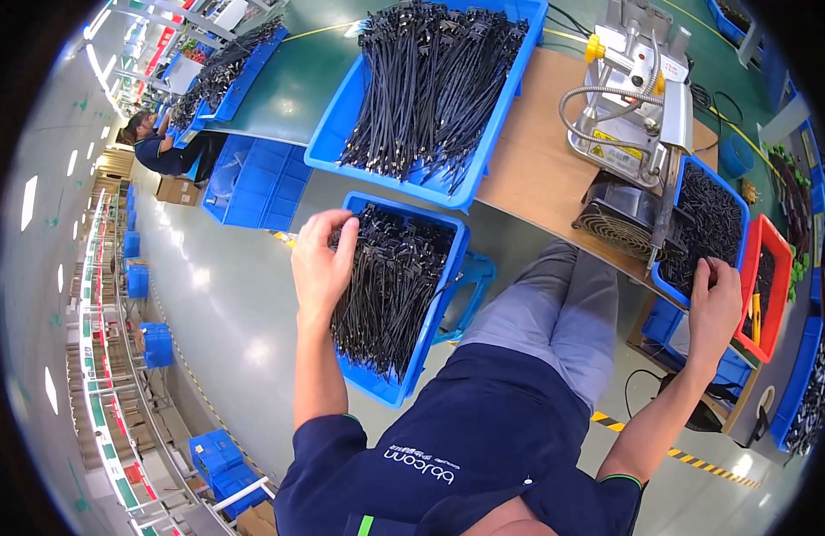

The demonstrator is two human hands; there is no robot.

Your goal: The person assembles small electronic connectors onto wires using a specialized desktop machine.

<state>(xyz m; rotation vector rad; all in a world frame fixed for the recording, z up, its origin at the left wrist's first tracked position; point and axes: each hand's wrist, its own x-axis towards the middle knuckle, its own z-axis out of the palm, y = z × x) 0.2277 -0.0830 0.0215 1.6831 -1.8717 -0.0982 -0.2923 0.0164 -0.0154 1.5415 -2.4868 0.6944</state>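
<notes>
My left hand (321,259) is over the left edge of a blue bin full of black cables (386,295). Its thumb and fingers are apart, with nothing visible between them. On the right, my right hand (715,299) hovers by the near corner of a blue tray (665,288) filled with small black tube-like pieces (712,210). Thumb and fingertips are pinched together there; whatever is between them is too small to make out. A red-orange tray (774,344) with a yellow-handled tool (757,317) stands just right of that hand.
A larger blue bin (471,198) of black cables sits on the table ahead. A metal machine (622,125) with a round wire-guarded fan (614,228) stands on the brown tabletop (529,134). A blue stool (473,286) supports the near bin. Another person (167,152) sits far left.
</notes>
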